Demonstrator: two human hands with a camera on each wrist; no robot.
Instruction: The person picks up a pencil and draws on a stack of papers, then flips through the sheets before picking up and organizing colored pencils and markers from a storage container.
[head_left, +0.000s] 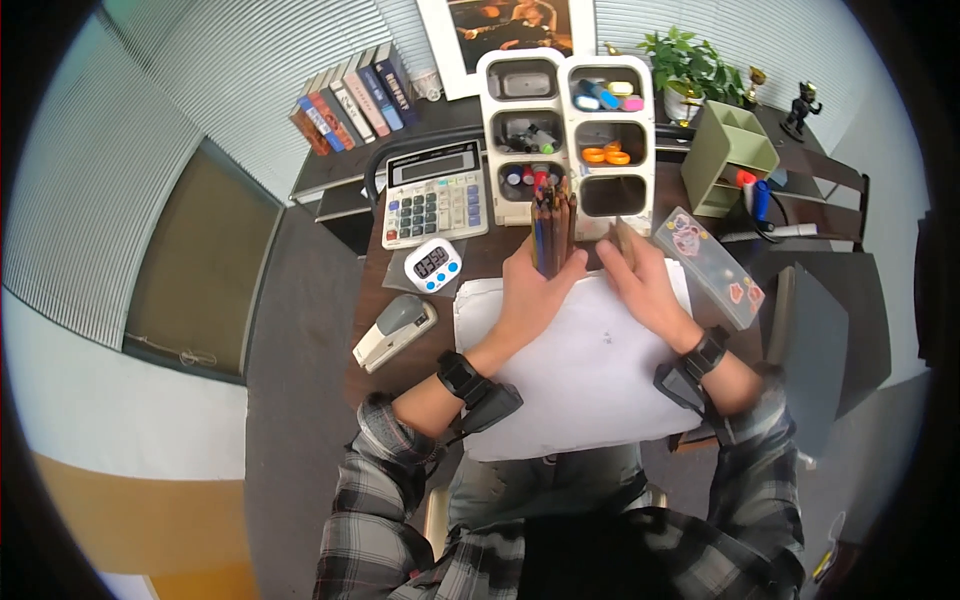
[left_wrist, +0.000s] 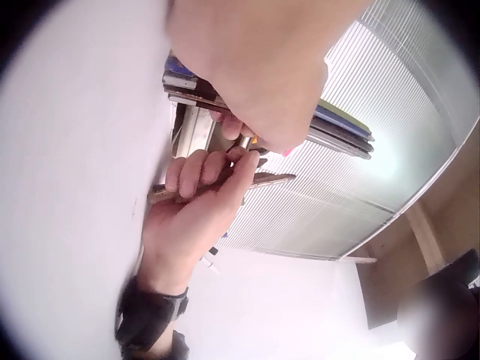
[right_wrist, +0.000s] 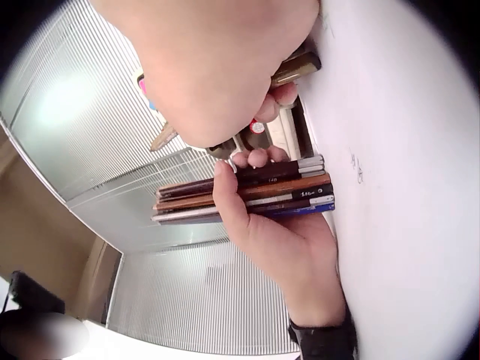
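My left hand point(head_left: 532, 298) grips a bundle of several pencils point(head_left: 553, 238), which stands upright with the points up. In the right wrist view the lower ends of the bundle point(right_wrist: 300, 187) show dark, brown and blue barrels close over the paper. Just to the right, my right hand point(head_left: 648, 290) holds a thin brown pencil point(left_wrist: 274, 180); its flat end point(right_wrist: 298, 69) shows in the right wrist view. Both hands are over the front part of a stack of white paper point(head_left: 570, 375), with the fingers close to each other.
Behind the hands stands a white organizer point(head_left: 562, 125) holding markers, erasers and orange-handled scissors. A calculator point(head_left: 437, 200), timer point(head_left: 433, 265) and stapler point(head_left: 397, 330) lie left. To the right are a clear pencil box point(head_left: 710, 265) and green holder point(head_left: 725, 160).
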